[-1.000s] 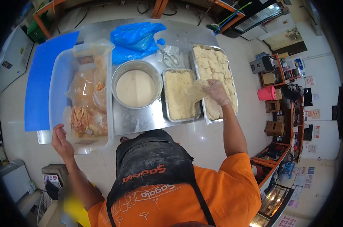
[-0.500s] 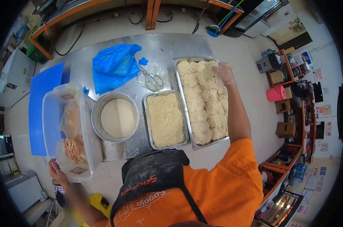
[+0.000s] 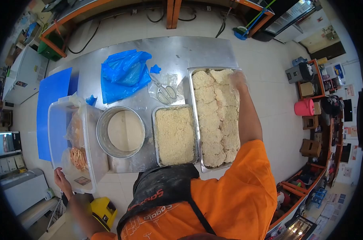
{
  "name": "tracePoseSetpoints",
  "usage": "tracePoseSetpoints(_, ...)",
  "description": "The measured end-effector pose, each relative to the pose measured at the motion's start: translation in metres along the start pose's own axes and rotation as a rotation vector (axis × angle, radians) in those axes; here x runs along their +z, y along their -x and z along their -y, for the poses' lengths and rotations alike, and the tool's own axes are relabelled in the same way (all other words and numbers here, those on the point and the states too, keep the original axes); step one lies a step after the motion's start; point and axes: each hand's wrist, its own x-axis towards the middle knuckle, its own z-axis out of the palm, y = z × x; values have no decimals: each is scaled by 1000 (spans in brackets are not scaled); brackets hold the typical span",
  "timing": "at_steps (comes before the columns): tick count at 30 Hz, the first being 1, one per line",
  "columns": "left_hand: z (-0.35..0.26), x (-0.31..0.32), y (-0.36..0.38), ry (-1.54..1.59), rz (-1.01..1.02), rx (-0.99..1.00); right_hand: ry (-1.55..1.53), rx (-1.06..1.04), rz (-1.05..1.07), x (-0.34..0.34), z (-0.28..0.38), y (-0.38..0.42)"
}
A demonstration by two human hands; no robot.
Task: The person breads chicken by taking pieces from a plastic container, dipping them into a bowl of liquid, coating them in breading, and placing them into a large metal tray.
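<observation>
Your right hand [image 3: 239, 80], grip unclear, is apparently arranging breaded pieces [image 3: 210, 120] far right; your left hand [image 3: 62, 181] is curling loosely, empty.

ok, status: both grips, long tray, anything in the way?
Right grip over far end of long tray, hold unclear. Left grip open beside clear bin. Tray holds crumbed pieces. Nothing visibly in the way.

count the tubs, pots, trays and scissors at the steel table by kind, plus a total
Plastic tub: 1
Round metal pot: 1
Metal trays, the smaller tray and the larger tray: 2
Scissors: 1 pair
Total: 5
</observation>
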Motion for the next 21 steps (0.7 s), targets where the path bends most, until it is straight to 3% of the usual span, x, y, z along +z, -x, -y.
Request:
tracePoseSetpoints(2,-2,2,0,-11,-14,16,51,123,-90,-30,38,23)
tracePoseSetpoints(5,-2,2,1,-29,-38,30,246,-349,-284,-10,32,18)
tracePoseSetpoints(8,4,0,0,-33,-25,-11,126,-485,-155,55,37,7)
tracePoseSetpoints(11,7,1,0,-6,-29,-31,-38,-700,-388,113,-30,-35)
tracePoseSetpoints(13,2,3,1,7,-31,-22,-45,-367,51,26,11,-17)
tracePoseSetpoints(15,-2,0,7,64,-30,-30,-74,-136,108,-70,83,44)
tracePoseSetpoints(17,5,-4,3,174,-33,-52,271,-682,-56,-72,19,29)
tracePoseSetpoints(18,18,-4,4,229,-41,-75,272,-545,12,-72,9,46)
tracePoseSetpoints(20,20,-2,8,199,-102,-45,285,-501,294,-62,3,65)
tracePoseSetpoints(21,17,-3,10,210,-110,-63,506,-387,313,-45,-10,77)
